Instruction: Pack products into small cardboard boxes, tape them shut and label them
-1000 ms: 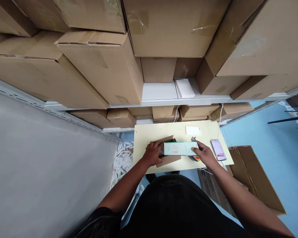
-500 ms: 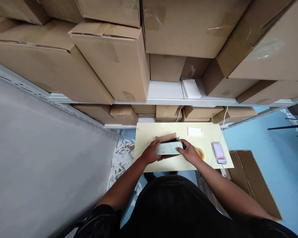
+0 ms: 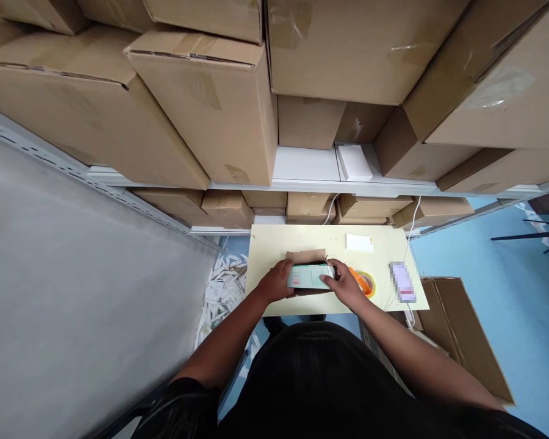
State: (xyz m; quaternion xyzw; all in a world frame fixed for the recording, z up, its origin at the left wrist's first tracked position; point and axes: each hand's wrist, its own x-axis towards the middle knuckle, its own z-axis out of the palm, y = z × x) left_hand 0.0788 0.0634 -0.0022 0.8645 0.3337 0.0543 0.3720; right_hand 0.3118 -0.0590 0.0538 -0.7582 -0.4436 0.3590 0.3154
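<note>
A pale green box (image 3: pixel 307 277) with faint print and a small red mark lies in the mouth of an open brown cardboard box (image 3: pixel 305 256) on the table. My left hand (image 3: pixel 278 281) grips its left end, the thumb along the near left edge. On the other end, my right hand (image 3: pixel 341 281) has its thumb pressed on the top face and its fingers around the far right side. Close to the right hand lies an orange tape dispenser (image 3: pixel 362 283) with a yellow-edged roll. How deep the green box sits is hidden by my hands.
The cream table (image 3: pixel 265 244) also bears a white card (image 3: pixel 359 243) and a phone (image 3: pixel 402 281) with a cable. Shelves with cardboard boxes (image 3: pixel 201 110) rise behind it. An open carton (image 3: pixel 466 335) stands at right; white scraps (image 3: pixel 224 286) cover the floor at left.
Both hands and the green box have shifted slightly left in view. The right hand has moved off the tape dispenser, so more of its orange body shows.
</note>
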